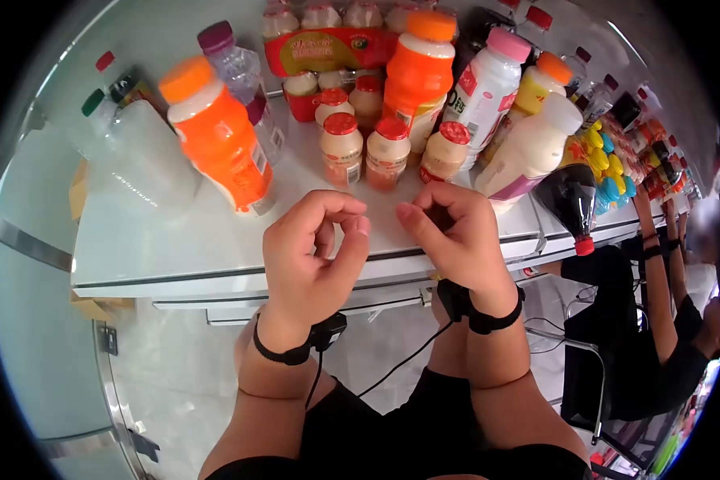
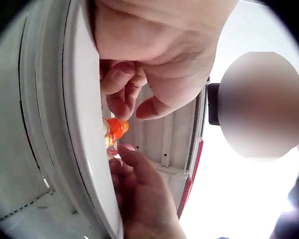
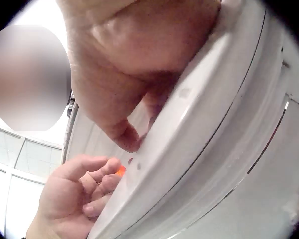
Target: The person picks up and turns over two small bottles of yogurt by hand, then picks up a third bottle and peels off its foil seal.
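Observation:
At the front of the white table, my left hand [image 1: 306, 260] and right hand [image 1: 466, 244] face each other with a gap between them. Fingers on both are loosely curled, and neither holds anything. Just beyond them stand small red-capped drink bottles: one [image 1: 342, 152] at left, another [image 1: 388, 156] in the middle, and a third [image 1: 445, 154] close to the right fingers. The left wrist view has the left hand [image 2: 159, 50] large above the right hand [image 2: 147, 199]. From the right wrist, the right hand [image 3: 129, 64] fills the top, with the left hand [image 3: 69, 194] lower left.
An orange bottle [image 1: 216, 132] leans at left beside a clear purple-capped bottle [image 1: 240, 72]. Behind are a red drink pack [image 1: 328, 52] and another orange bottle [image 1: 418, 68]. At right are a white bottle [image 1: 528, 152] and a dark cola bottle [image 1: 570, 196]. Another person sits far right.

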`<state>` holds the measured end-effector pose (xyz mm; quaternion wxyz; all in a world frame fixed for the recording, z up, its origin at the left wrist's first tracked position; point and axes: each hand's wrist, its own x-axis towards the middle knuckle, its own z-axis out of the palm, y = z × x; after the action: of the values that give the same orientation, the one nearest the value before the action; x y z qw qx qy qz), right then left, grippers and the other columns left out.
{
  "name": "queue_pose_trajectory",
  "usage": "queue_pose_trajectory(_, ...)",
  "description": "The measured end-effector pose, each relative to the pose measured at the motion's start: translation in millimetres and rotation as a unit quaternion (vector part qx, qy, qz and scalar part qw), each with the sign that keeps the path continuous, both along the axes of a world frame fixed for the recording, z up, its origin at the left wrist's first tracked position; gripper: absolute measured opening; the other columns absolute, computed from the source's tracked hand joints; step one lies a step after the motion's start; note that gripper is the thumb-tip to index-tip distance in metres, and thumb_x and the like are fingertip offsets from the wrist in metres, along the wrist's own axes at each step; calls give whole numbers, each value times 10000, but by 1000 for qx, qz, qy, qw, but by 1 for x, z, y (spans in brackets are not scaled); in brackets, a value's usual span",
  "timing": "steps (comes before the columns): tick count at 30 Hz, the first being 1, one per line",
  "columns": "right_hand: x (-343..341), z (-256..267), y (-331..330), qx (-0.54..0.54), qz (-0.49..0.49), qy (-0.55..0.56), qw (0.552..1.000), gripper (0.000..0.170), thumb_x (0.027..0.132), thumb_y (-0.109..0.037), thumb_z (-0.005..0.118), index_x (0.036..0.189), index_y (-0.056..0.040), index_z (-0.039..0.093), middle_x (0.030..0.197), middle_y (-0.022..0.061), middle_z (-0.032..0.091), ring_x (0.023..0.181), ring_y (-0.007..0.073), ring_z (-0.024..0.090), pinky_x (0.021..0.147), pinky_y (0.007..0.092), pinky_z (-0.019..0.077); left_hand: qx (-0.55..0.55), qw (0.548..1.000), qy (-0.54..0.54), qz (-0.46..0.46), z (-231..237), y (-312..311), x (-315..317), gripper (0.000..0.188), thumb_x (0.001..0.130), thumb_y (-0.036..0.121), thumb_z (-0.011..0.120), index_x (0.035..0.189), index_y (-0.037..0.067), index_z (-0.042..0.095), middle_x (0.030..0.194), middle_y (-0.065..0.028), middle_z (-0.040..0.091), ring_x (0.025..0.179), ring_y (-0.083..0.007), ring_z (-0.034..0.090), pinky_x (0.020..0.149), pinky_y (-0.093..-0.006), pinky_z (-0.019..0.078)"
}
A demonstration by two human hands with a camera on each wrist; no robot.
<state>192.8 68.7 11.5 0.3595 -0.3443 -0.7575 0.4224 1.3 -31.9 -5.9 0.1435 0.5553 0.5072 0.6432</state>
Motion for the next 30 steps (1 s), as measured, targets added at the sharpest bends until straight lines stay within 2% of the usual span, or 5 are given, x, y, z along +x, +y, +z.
queue_pose_trajectory(4,2,-1,0,-19,25,55,998,278,1008,-131,813,808,-34,646,641,-61,545,598,22,463,533,252,350,12,992,111,58,7,1,7,260,871,29,803,1122,25,738,1066,-76,745,703,-155,590,641,-289,482)
queue_pose_trajectory(7,5,0,-1,-47,35,87,994,276,1028,-120,799,820,-36,639,670,-90,540,619,6,452,543,234,335,94,967,208,110,3,13,1,403,855,76,809,1249,34,738,1361,-185,668,1071,-318,669,926,-410,548)
queue_pose_trajectory(11,6,-5,-1,-46,26,171,984,149,1036,-65,772,1021,-18,630,789,-48,610,665,6,495,579,208,382,46,939,317,126,15,11,8,631,880,142,761,1500,65,671,1662,-249,489,1509,-465,435,1248,-556,348)
queue_pose_trajectory(20,-11,-14,0,80,-69,246,963,773,978,35,719,1675,-17,390,845,3,646,658,23,548,597,193,430,-27,888,439,135,16,11,15,680,953,152,696,1623,125,583,1772,-171,410,1603,-505,352,1258,-649,308)
queue_pose_trajectory(30,-6,-12,0,106,-58,128,984,736,956,-71,774,1615,-70,445,724,15,621,579,67,550,551,229,419,-38,882,443,154,14,17,22,720,934,100,691,1639,147,554,1783,-70,421,1627,-470,335,1259,-712,298)
